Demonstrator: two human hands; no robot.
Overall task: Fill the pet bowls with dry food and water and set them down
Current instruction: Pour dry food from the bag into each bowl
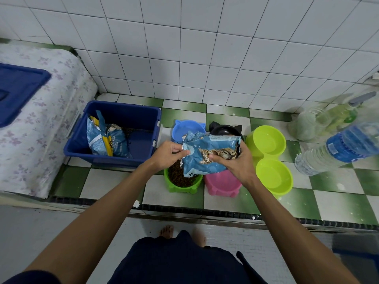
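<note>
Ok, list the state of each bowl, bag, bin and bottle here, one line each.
Green plastic bowl: holds kibble.
Pink plastic bowl: contents hidden.
Blue cat-eared bowl: looks empty.
Black cat-eared bowl: mostly hidden.
Lime double bowl: no food in it.
Blue cat-food bag: open, gripped by left hand and right hand.
Blue plastic bin: lid off.
Clear water bottle: lying sideways.

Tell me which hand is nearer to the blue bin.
Left. The left hand pinches the food bag's edge just right of the blue bin. The right hand grips the bag's far side, farther from the bin.
</note>
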